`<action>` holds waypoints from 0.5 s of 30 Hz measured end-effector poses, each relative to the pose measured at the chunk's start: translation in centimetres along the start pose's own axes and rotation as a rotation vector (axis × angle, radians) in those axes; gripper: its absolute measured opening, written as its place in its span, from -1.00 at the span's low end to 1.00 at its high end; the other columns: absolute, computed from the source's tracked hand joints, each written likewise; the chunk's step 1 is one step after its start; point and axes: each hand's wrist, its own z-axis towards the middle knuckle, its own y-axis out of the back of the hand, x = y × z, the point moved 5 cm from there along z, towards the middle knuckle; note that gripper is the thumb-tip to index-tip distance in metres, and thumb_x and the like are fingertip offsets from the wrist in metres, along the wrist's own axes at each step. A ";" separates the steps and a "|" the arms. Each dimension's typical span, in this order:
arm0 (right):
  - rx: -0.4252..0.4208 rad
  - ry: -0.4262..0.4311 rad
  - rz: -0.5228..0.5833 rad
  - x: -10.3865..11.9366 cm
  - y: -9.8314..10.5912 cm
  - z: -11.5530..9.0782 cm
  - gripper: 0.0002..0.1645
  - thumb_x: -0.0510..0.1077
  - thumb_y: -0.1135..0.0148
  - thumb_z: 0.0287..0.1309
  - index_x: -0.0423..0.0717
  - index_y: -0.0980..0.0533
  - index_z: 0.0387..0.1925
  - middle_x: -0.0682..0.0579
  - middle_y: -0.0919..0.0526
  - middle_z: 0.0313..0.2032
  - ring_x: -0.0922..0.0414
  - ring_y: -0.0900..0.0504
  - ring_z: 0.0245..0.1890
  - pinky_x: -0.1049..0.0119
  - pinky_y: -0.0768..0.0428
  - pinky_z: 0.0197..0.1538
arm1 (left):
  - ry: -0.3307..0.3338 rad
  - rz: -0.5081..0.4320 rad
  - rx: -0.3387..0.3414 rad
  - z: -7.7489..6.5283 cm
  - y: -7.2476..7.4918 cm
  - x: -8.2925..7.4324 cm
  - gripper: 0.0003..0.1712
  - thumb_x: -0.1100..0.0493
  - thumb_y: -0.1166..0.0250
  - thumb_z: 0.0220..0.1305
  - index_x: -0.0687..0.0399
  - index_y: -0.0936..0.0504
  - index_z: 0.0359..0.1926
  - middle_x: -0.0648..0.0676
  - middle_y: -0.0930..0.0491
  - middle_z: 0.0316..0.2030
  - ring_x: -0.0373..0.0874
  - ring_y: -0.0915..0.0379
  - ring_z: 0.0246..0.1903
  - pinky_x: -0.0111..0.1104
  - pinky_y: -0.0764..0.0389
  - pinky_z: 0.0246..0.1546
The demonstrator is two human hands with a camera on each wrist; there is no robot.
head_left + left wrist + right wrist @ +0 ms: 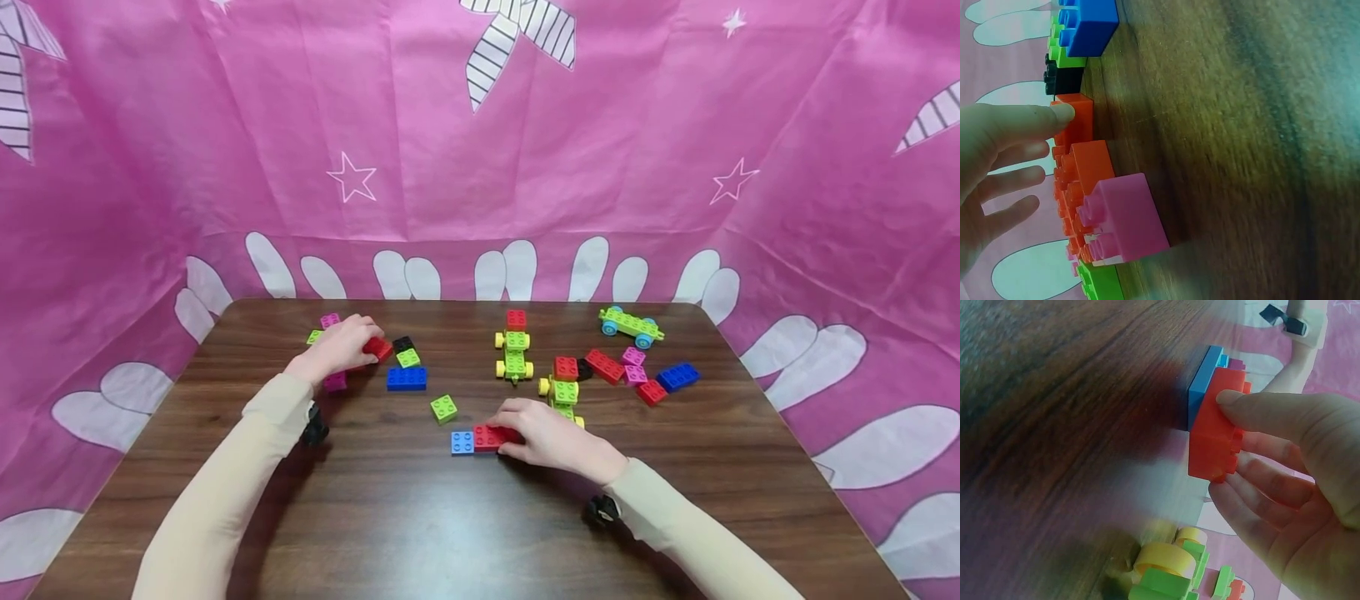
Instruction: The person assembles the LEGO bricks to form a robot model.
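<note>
At the left of the table, my left hand (339,346) reaches over a group of bricks. Its thumb lies on the side of a red brick (1082,122), with fingers on the brick's far side in the head view. More red bricks (1094,162) and a pink brick (1129,219) sit close by. Near the table's middle, my right hand (543,435) grips a long red brick (1213,434) between thumb and fingers, studs toward the palm. A light blue brick (462,442) stands end to end with it, on its left. A lime brick (444,408) lies just behind.
Beyond the right hand stand two lime wheeled pieces with yellow wheels (514,354) (564,392), each topped with red. A lime car base (630,325) with blue wheels is at the back right. Red, pink and blue bricks (678,377) lie right; another blue brick (407,379) lies left of centre.
</note>
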 end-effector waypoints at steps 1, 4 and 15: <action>0.001 0.000 0.000 0.0 0.0 0.0 -0.61 -0.03 -0.34 0.05 -0.02 -0.60 -0.05 0.14 -0.64 -0.22 0.30 -0.59 -0.21 0.44 -0.60 -0.07 | 0.000 0.006 0.005 0.1 0.0 0.0 -0.53 0.13 -0.44 -0.01 0.22 -0.63 -0.05 0.20 -0.60 -0.10 0.07 -0.45 -0.06 -0.10 -0.55 -0.03; 0.009 -0.005 0.006 0.0 0.0 0.0 -0.60 -0.03 -0.34 0.05 -0.03 -0.59 -0.04 0.14 -0.64 -0.20 0.30 -0.59 -0.20 0.43 -0.60 -0.06 | 0.001 0.016 0.017 0.3 -0.2 0.1 -0.56 0.16 -0.45 -0.02 0.22 -0.64 -0.07 0.19 -0.61 -0.11 0.07 -0.45 -0.06 -0.10 -0.55 -0.02; 0.031 -0.024 0.022 -0.3 -0.1 -0.1 -0.58 -0.02 -0.35 0.04 0.00 -0.59 -0.02 0.15 -0.64 -0.19 0.31 -0.58 -0.20 0.44 -0.60 -0.05 | -0.035 0.049 0.011 0.8 -0.5 0.0 -0.63 0.23 -0.46 -0.06 0.20 -0.67 -0.14 0.16 -0.62 -0.17 0.05 -0.47 -0.08 -0.11 -0.57 -0.03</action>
